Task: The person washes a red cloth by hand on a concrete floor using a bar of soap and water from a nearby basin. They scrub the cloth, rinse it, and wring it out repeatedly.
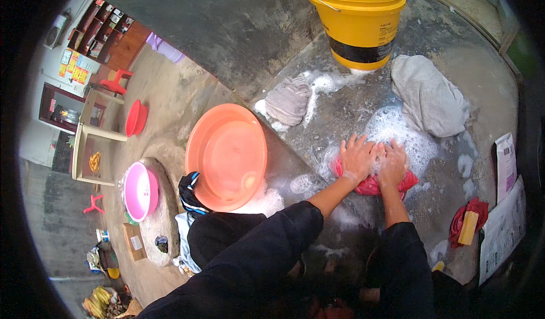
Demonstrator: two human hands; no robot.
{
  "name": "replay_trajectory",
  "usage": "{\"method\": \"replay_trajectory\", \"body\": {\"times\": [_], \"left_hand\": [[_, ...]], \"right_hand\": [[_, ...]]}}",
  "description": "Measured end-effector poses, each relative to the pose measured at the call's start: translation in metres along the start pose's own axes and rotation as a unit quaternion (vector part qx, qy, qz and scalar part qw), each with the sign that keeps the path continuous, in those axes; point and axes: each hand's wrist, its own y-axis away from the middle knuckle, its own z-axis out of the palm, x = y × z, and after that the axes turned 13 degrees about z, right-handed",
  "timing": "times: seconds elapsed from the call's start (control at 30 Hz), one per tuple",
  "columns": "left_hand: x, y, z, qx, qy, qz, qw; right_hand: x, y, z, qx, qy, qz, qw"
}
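My left hand [357,159] and my right hand [391,163] lie side by side, palms down, pressing on a wet red cloth [370,186] on the concrete floor. The left fingers are stretched out and spread past the cloth's far edge. Foam covers part of the right fingers, which also look extended. White suds [404,127] spread just beyond both hands. A bundled grey cloth [430,95] lies beyond the suds to the right. Farther left, a smaller grey-brown folded cloth [289,99] rests in foam.
A yellow bucket [362,25] stands at the back. To the left is an orange basin [225,157] beside a raised concrete edge. A yellow soap bar [468,228] rests on dark red cloth [457,225] at right, near a printed bag [502,229]. A pink basin [142,191] stands far left.
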Motion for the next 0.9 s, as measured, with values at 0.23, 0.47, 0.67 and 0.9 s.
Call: {"method": "replay_trajectory", "body": {"times": [0.23, 0.47, 0.67, 0.9], "left_hand": [[0.016, 0.148, -0.056, -0.014, 0.087, 0.015, 0.996], [-0.012, 0.009, -0.005, -0.077, 0.049, -0.017, 0.996], [-0.012, 0.002, -0.011, -0.042, -0.017, 0.009, 0.999], [0.023, 0.135, -0.051, 0.038, 0.097, 0.066, 0.992]], "right_hand": [[0.018, 0.165, -0.041, 0.009, -0.067, -0.068, 0.995], [-0.013, 0.019, -0.002, 0.025, 0.015, 0.007, 1.0], [-0.012, 0.014, 0.0, 0.053, -0.043, -0.029, 0.997], [0.043, 0.15, -0.006, 0.071, 0.015, -0.065, 0.995]]}}
